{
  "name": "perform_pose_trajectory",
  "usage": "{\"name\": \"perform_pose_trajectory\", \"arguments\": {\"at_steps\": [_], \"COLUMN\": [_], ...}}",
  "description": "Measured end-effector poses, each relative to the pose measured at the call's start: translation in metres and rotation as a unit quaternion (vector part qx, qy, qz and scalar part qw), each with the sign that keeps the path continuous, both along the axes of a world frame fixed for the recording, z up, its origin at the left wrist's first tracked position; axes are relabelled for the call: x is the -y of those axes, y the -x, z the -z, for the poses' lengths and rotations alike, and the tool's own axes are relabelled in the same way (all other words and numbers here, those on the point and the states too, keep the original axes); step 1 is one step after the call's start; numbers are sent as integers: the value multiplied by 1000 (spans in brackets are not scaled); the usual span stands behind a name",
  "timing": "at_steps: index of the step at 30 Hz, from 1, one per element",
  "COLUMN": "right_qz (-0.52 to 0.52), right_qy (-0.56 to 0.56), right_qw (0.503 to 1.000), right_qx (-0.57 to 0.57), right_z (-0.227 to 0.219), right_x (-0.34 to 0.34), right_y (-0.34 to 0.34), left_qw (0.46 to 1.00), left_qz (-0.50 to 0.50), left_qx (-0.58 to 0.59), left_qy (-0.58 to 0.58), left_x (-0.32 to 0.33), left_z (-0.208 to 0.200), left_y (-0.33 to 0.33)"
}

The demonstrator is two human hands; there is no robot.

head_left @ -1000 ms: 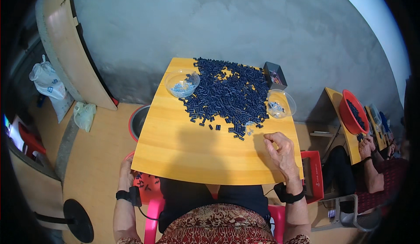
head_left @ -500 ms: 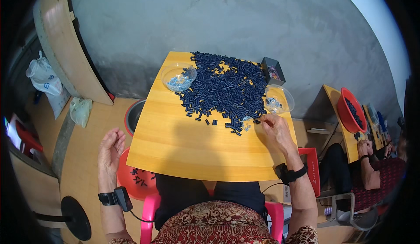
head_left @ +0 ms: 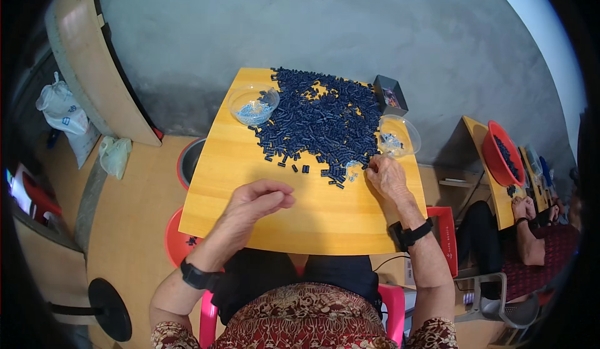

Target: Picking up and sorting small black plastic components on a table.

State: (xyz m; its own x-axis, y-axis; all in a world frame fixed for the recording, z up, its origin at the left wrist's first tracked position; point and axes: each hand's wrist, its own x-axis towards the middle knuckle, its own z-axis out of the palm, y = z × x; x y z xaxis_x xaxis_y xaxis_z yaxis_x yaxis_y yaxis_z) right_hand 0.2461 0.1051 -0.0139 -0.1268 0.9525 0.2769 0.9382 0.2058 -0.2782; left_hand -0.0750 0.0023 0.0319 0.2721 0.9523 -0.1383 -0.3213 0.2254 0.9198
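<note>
A wide spread of small dark blue-black plastic pieces (head_left: 319,117) covers the far middle of the yellow table (head_left: 250,161). My left hand (head_left: 259,200) hovers over the near left part of the table, its fingers loosely bent and nothing seen in them. At the right edge of the pile, my right hand (head_left: 389,177) has its fingers drawn together; whatever they hold is hidden. Beside its fingertips lie a few small clear bits (head_left: 352,175). Just beyond it stands a clear round bowl (head_left: 409,137) with small pale and dark parts. Another clear bowl (head_left: 253,106), holding light-blue bits, stands left of the pile.
A dark open box (head_left: 390,96) stands at the table's far right corner. Red basin (head_left: 177,236) and grey basin (head_left: 189,164) are left of the table; a red crate (head_left: 442,236) is at right. Another person (head_left: 531,249) sits at a side table with a red basin (head_left: 500,155).
My left hand has moved right, from above the red basin to over the table. My right hand has shifted slightly away from me, toward the clear bowl.
</note>
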Motion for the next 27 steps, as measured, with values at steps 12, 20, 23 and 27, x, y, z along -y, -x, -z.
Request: {"name": "perform_pose_trajectory", "arguments": {"at_steps": [12, 20, 23, 27], "right_qz": [-26, -194, -196, -192], "right_qy": [34, -71, -88, -98], "right_qw": [967, 944, 941, 942], "right_qx": [-251, -256, -261, -257], "right_z": [-38, -54, -54, -51], "right_x": [70, 117, 119, 122], "right_y": [39, 65, 67, 70], "left_qw": [997, 997, 998, 998], "left_qz": [73, 59, 46, 30], "left_qx": [3, -28, -22, 9], "left_qy": [-7, -38, -49, -59], "left_x": [-10, 0, 7, 11], "left_z": [31, 29, 26, 30], "left_y": [-62, -75, -76, -78]}}
